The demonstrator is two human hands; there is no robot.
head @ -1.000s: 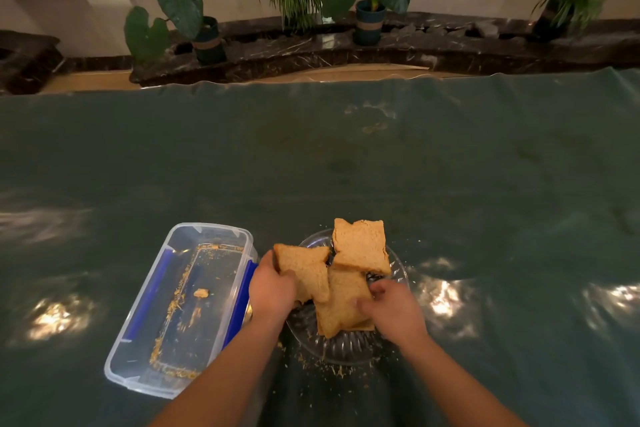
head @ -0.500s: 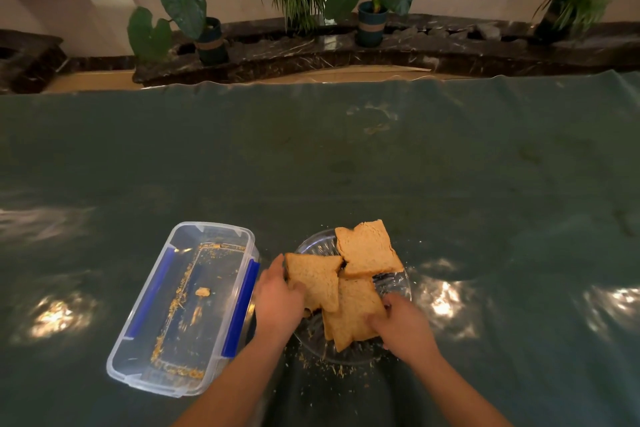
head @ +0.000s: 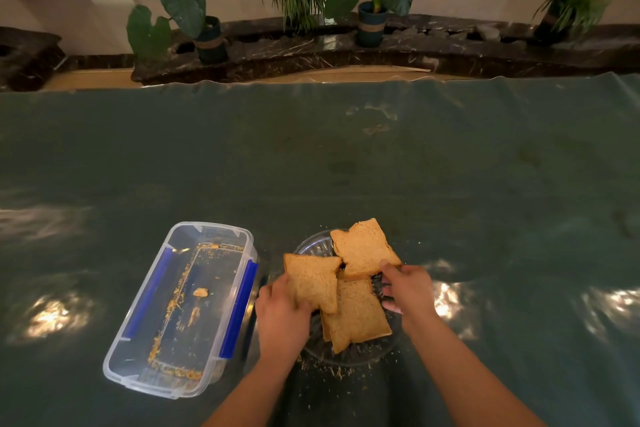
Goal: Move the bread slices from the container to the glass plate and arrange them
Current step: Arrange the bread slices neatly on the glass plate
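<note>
Head view: three bread slices (head: 349, 298) on one glass plate (head: 310, 248)

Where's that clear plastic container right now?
In the head view, the container sits on the green tablecloth, low and left of centre, just left of the glass plate and the left hand.

A lobby-like hall: potted plants (head: 204, 15) on a marble ledge (head: 346, 52), polished floor

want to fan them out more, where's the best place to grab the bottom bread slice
Take the bottom bread slice by its near corner, coming from the person's side. That end lies bare on the glass plate, while its far end is tucked under the two upper slices, which both hands are touching.
</note>
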